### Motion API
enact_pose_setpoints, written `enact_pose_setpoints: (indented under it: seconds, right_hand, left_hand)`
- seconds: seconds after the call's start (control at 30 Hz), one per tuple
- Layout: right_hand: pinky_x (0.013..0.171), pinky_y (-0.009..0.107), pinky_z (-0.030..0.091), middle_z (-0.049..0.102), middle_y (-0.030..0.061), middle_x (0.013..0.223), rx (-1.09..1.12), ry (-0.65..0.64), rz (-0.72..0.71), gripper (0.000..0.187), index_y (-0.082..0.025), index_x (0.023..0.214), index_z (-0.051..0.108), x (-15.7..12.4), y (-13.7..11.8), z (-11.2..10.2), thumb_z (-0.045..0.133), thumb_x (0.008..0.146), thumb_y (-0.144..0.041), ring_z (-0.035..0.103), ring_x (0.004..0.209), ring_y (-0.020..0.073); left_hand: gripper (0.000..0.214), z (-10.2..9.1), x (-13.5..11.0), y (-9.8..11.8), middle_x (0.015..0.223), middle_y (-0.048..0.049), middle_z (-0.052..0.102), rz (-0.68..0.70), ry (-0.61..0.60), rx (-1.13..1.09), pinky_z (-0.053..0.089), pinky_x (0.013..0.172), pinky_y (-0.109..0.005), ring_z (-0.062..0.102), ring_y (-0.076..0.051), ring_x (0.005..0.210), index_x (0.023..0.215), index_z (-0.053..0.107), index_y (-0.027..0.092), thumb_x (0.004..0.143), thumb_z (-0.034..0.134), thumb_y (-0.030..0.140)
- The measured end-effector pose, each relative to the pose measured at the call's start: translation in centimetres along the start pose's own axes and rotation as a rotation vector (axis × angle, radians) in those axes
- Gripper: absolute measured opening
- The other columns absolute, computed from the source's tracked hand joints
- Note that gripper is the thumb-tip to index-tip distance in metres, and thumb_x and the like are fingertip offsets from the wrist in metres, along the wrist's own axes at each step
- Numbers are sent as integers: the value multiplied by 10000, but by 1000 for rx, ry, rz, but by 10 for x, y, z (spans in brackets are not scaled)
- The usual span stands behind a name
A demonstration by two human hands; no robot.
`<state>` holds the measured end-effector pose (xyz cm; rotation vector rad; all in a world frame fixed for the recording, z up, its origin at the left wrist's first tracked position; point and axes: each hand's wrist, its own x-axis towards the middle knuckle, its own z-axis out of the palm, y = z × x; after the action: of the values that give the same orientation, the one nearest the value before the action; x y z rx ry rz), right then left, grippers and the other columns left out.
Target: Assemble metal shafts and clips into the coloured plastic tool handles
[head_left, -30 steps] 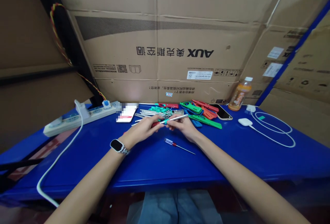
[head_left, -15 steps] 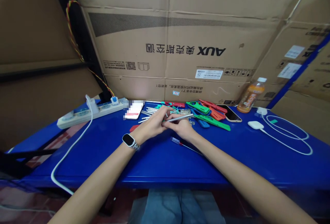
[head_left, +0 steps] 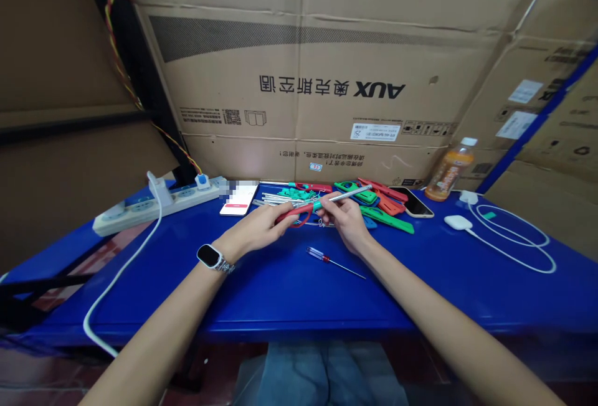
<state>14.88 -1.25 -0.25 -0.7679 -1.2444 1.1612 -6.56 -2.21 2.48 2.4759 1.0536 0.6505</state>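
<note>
My left hand [head_left: 261, 224] is closed round the red handle [head_left: 303, 209] of what looks like a long-necked lighter, its loop-shaped guard hanging below the fingers. My right hand [head_left: 344, 218] pinches the silver metal tube [head_left: 354, 193] close to the green collar [head_left: 317, 205], where tube and handle meet. The tube points up and to the right. Behind the hands lie loose metal tubes [head_left: 271, 199] and small green parts [head_left: 299, 193]. A screwdriver [head_left: 329, 259] with a clear and red handle rests on the blue table [head_left: 280, 294] in front of them.
Green, red and blue handle shells [head_left: 385, 218] are heaped to the right, beside a phone [head_left: 417, 203]. An orange drink bottle [head_left: 449, 170] stands farther right, near a white charger cable [head_left: 527, 258]. At left are a power strip [head_left: 140, 210] and another phone [head_left: 240, 199].
My hands have moved apart. A red handle now shows in my left hand, joined to the tube in my right hand. The screwdriver is now fully uncovered.
</note>
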Motion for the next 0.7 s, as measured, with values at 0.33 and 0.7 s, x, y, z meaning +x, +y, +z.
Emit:
enact_pose_setpoints:
  seconds: [0.33, 0.7]
  right_hand:
    - [508, 238, 437, 608, -23, 621, 15, -51, -69, 388, -185, 785, 607, -1, -4, 2, 816, 664, -489, 548, 545, 109]
    - [506, 255, 405, 586, -35, 624, -83, -53, -37, 451, -197, 849, 569, 2, -4, 11, 741, 697, -585, 480, 501, 99]
  left_hand:
    - [397, 10, 3, 10, 604, 28, 513, -110, -30, -269, 324, 428, -213, 453, -100, 448, 834, 512, 180, 986, 371, 519]
    - [453, 27, 7, 14, 570, 67, 503, -242, -99, -815, 323, 277, -152, 400, -55, 302, 883, 453, 204, 894, 492, 655]
